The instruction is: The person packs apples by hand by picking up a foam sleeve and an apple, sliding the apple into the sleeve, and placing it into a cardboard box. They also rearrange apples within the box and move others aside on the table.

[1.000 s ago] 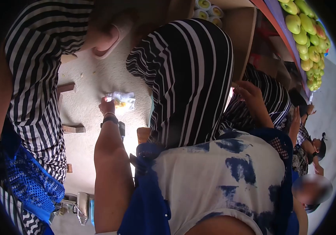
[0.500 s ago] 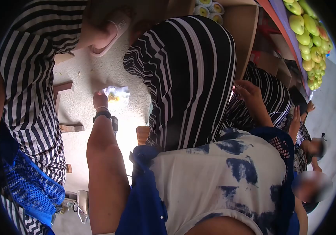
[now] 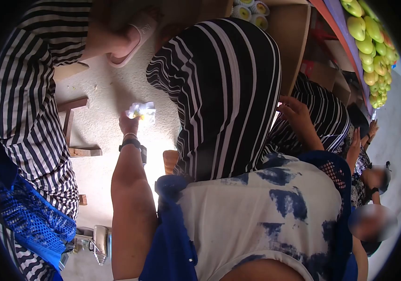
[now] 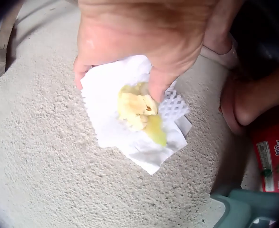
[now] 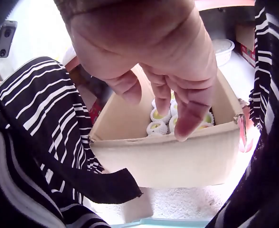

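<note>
My left hand (image 3: 129, 124) reaches down over the floor and grips a white paper napkin (image 4: 113, 124) with its fingers and thumb. On the napkin lies a pale yellow chunk of fruit (image 4: 132, 110) with a green-yellow piece of peel (image 4: 156, 130) beside it. A white foam fruit net (image 4: 173, 107) shows at the thumb. My right hand (image 5: 151, 47) hangs above the near rim of a cardboard box (image 5: 168, 159), its fingers loosely bent and nothing between them. Inside that box sit several apples (image 5: 157, 127) in white foam nets.
A wooden frame piece (image 3: 76, 104) lies on the rough floor (image 3: 104, 100) at left. Another person in striped clothes (image 3: 27, 93) sits close at left, a pink slipper (image 3: 136, 42) on one foot. Green fruit (image 3: 366, 44) is heaped on a stand at upper right.
My left hand has shifted slightly left and back right over the floor, still gripping the napkin, which now looks more bunched. My right hand has stayed nearly in place.
</note>
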A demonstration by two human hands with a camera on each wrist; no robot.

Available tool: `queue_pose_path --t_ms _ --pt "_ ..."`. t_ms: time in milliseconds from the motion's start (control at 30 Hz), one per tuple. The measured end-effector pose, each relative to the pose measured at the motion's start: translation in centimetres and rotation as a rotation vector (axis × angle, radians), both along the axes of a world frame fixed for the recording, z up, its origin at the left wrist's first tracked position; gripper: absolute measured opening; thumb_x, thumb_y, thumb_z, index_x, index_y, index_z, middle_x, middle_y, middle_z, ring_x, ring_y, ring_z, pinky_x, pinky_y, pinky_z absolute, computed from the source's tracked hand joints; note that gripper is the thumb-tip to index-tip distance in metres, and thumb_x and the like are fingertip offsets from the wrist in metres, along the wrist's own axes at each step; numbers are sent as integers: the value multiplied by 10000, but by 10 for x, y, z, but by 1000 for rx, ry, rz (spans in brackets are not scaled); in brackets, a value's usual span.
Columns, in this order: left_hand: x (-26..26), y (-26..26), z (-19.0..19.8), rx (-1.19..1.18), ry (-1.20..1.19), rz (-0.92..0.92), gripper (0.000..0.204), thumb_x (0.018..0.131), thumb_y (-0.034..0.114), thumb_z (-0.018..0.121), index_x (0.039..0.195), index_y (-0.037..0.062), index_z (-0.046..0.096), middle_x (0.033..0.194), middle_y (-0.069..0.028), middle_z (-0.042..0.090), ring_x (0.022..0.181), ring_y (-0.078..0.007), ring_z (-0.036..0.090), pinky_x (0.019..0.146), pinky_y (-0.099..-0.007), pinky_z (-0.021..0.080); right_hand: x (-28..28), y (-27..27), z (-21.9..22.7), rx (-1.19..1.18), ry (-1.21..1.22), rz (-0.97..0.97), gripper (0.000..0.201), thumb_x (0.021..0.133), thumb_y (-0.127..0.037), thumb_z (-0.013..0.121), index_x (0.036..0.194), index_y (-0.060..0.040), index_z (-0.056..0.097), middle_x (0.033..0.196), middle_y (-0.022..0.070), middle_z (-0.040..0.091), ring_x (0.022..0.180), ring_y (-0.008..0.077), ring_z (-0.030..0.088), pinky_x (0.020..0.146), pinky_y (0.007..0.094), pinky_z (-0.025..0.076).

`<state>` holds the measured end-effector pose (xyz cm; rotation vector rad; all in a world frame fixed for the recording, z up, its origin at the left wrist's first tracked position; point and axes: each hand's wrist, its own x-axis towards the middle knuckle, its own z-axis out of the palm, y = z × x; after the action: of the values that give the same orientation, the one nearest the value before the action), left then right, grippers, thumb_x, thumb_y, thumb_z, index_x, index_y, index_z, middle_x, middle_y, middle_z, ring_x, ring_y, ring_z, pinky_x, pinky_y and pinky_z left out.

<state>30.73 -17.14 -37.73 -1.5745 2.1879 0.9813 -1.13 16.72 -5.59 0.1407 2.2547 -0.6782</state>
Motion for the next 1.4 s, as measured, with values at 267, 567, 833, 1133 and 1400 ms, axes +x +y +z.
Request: queue_pose_path --t_ms 267,567,833,1133,1400 --pt "-44 38 42 -164 -131 63 239 672 137 673 885 65 592 935 -174 541 889 -350 559 770 -409 467 0 2 -5 2 -25 12 281 813 -120 580 1069 -5 585 797 88 618 660 121 559 628 245 472" --pt "-72 73 65 -89 -191 -92 209 723 145 634 894 34 587 994 -174 506 975 -336 488 794 -423 461 -3 -4 -5 22 -88 24 300 825 -122 564 1099 1 567 893 105 626 758 140 584 674 258 489" --pt "-67 79 66 -33 38 -46 167 745 29 521 891 7 598 1006 -177 504 964 -344 482 850 -382 428 -6 -4 -7 26 -121 5 307 822 -121 560 1101 7 564 948 110 624 825 156 593 702 270 495" --pt "-74 62 63 -141 -150 210 514 704 106 679 1141 1 429 1114 -211 491 1052 -363 482 890 -406 417 -7 -4 -9 29 -145 5 304 817 -116 564 1094 10 568 974 102 622 830 155 595 696 273 503" --pt "-56 59 18 162 -115 403 700 567 302 775 1114 -7 465 1118 -253 497 1024 -371 517 897 -399 427 -9 -3 -12 33 -162 -23 306 819 -112 560 1099 10 566 980 107 622 835 155 598 683 277 510"
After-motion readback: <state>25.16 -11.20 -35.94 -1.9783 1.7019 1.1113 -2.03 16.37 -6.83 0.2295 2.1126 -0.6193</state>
